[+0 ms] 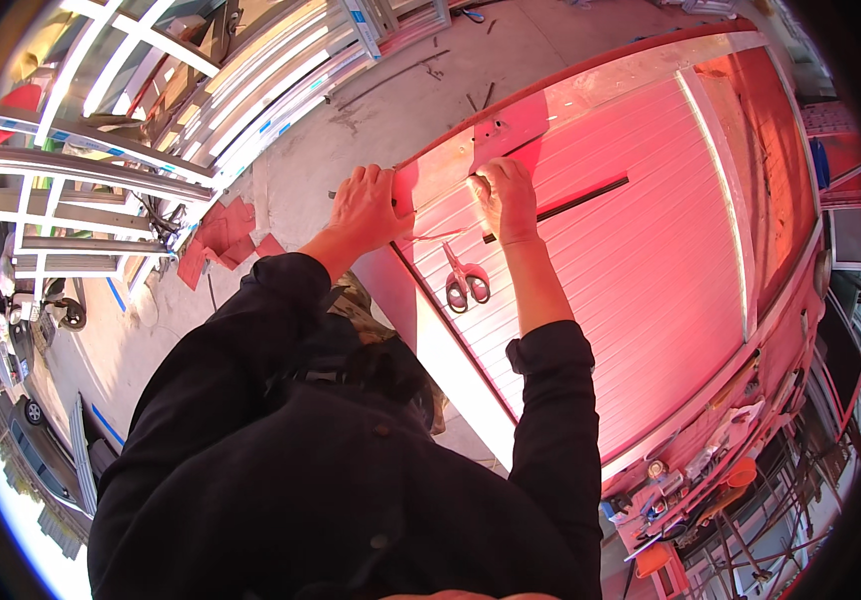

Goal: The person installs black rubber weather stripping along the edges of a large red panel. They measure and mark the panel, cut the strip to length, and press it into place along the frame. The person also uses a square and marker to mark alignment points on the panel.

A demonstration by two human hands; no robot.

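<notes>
My left hand [363,212] is at the near left corner of the table, its fingers and thumb curled about the edge. Over the ribbed panel [641,270], my right hand [507,200] is closed in a pinch; what it holds is too small to make out. Scissors [467,282] with dark-rimmed handles lie on the panel just below that hand, points away from me. A dark narrow strip [586,197] rests on the panel to the right of my right hand. A flat plate with small holes [496,128] lies beyond it. Red light tints the panel.
White window frames [141,150] lean in a stack at the left. Red scraps [221,240] lie on the concrete floor beside the table. A long pale bar [721,190] runs across the panel's far right. Tools and an orange cup [741,472] crowd a bench at the lower right.
</notes>
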